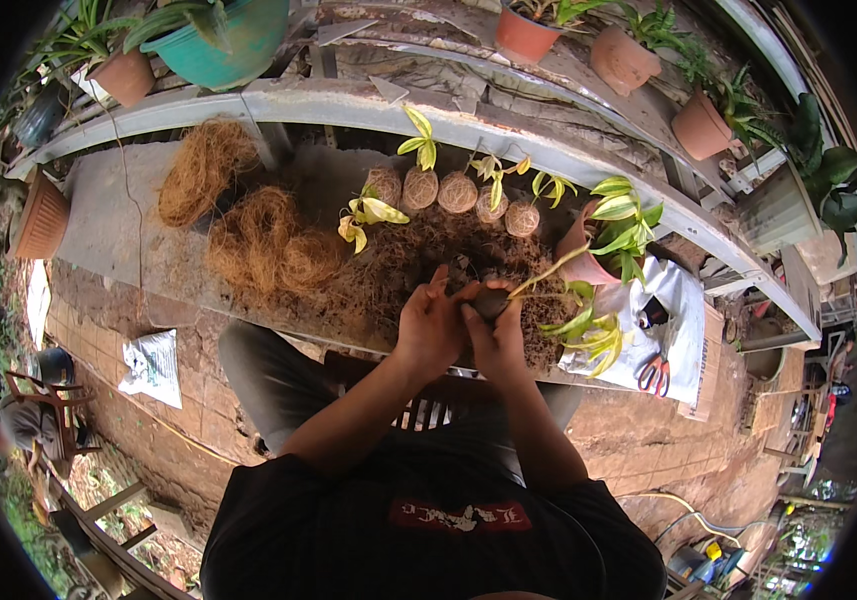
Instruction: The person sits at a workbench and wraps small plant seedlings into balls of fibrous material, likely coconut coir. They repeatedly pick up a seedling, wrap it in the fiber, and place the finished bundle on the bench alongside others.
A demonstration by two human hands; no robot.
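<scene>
My right hand (pixel 501 330) grips a dark ball of soil (pixel 490 302) at the base of a leafy cutting, with the thumb across its near side. From the ball a pale stem (pixel 548 276) slants up to the right, and yellow-green leaves (pixel 599 341) hang beside it. My left hand (pixel 430 326) is cupped against the ball's left side, its fingers partly hidden. Both hands are over loose brown soil and fibre (pixel 466 251) at the table's near edge. Behind them stands a row of several fibre-wrapped balls (pixel 458 193), some with variegated leaves.
Coconut-fibre clumps (pixel 252 240) lie left of the soil. To the right, a tilted terracotta-coloured pot (pixel 582 244) holds a variegated plant (pixel 623 217). Scissors (pixel 654 373) rest on a white plastic sack (pixel 680 315). A metal rail (pixel 413 112) runs along the back. A seated person (pixel 27 424) is far left.
</scene>
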